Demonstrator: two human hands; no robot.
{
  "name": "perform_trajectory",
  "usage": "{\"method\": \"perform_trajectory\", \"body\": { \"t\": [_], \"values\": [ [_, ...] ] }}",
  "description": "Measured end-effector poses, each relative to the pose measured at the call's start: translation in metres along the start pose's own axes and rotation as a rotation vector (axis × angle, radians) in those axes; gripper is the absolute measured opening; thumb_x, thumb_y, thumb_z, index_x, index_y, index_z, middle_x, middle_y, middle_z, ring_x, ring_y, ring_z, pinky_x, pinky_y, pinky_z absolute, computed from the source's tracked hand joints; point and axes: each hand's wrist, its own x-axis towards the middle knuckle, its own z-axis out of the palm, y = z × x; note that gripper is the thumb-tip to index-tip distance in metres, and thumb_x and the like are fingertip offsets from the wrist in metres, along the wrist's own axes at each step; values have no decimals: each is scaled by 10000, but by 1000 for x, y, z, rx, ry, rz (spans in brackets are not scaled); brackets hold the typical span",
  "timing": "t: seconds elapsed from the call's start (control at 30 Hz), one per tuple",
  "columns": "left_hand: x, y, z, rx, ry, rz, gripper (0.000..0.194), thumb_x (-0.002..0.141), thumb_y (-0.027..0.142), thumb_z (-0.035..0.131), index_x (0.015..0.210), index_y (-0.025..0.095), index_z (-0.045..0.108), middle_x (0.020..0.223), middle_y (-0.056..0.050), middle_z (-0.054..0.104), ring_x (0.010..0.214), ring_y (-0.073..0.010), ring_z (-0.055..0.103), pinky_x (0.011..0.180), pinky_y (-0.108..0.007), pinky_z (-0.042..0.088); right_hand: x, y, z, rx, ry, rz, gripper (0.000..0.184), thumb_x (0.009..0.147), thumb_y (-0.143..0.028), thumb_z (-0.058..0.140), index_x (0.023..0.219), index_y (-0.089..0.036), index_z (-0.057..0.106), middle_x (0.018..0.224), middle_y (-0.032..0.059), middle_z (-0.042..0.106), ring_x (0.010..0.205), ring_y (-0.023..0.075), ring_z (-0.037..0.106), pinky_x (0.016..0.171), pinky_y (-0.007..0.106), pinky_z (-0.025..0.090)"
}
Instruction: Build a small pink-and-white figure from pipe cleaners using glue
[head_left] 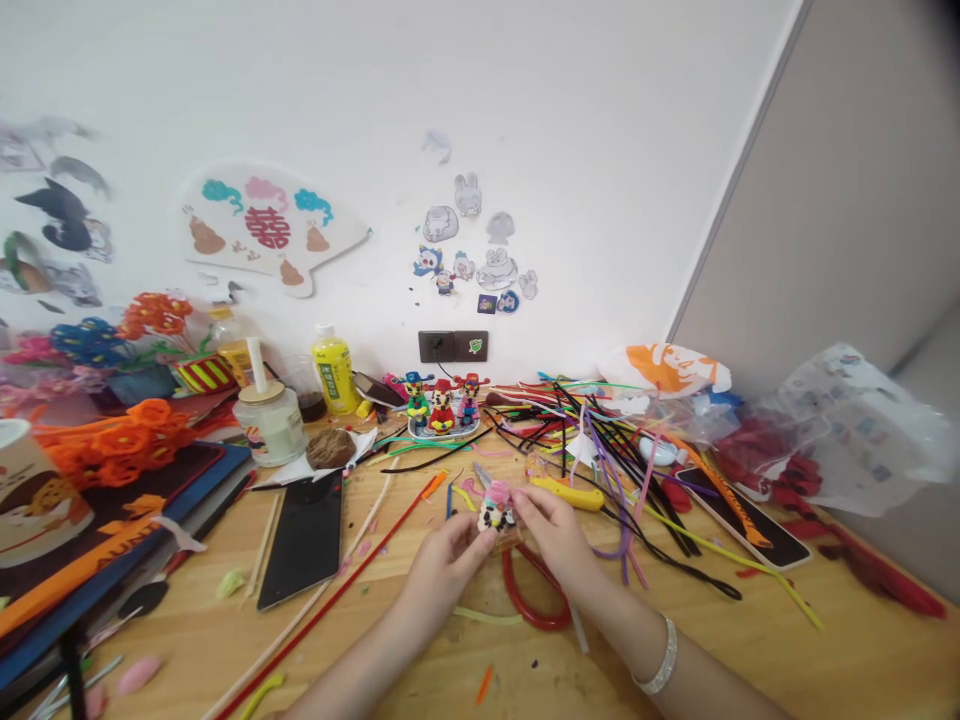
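My left hand [448, 552] grips a small figurine [495, 508] between thumb and fingers; it is white with black patches and a pink top. My right hand [556, 530] pinches the same figurine at its upper right side. Below the hands lies a pair of scissors with red handles [536, 610], its blades partly hidden behind the figurine and fingers. Just beyond my right hand rests a yellow hot glue gun [568, 493] with a black cord. Finer details of the figurine are too small to make out.
Three colourful figurines [442, 408] stand on a small tray against the wall. Many pipe cleaners [592, 450] are heaped at the back right. A dark phone [301, 540] lies left, another phone [750, 515] right. A glass jar [270, 430] and yellow bottle [334, 370] stand at the back left.
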Motion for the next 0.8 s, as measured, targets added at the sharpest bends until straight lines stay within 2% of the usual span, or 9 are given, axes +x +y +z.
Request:
{"method": "perform_trajectory", "body": {
  "t": [0.3, 0.5, 0.63, 0.8],
  "values": [
    [-2, 2, 0, 56, -44, 15, 334, 722, 480, 511, 651, 154, 515, 586, 30, 479, 576, -118, 445, 549, -221, 358, 2, -6, -7, -72, -23, -73, 294, 809, -398, 478, 666, -161, 575, 640, 0, 527, 647, 144, 482, 616, 248, 384],
    [-1, 1, 2, -36, -17, -30, 374, 697, 526, 518, 634, 158, 510, 575, 27, 493, 567, -122, 457, 565, -236, 377, 1, 2, -3, -44, 11, -36, 297, 803, -413, 478, 732, -159, 615, 683, 22, 574, 680, 163, 512, 638, 265, 406],
    [0, 1, 3, -112, -49, -53, 414, 648, 569, 554, 668, 156, 524, 583, 30, 500, 562, -117, 457, 575, -240, 389, -1, -2, -2, -84, -7, -74, 288, 808, -376, 482, 668, -155, 603, 644, 14, 548, 645, 149, 495, 614, 257, 395],
    [0, -1, 2, -183, -83, -80, 432, 660, 576, 547, 701, 146, 542, 633, 4, 550, 583, -122, 483, 598, -252, 404, -1, -5, -3, -114, -29, -119, 261, 824, -325, 475, 661, -164, 600, 636, 8, 547, 640, 143, 498, 604, 249, 393]
  ]
}}
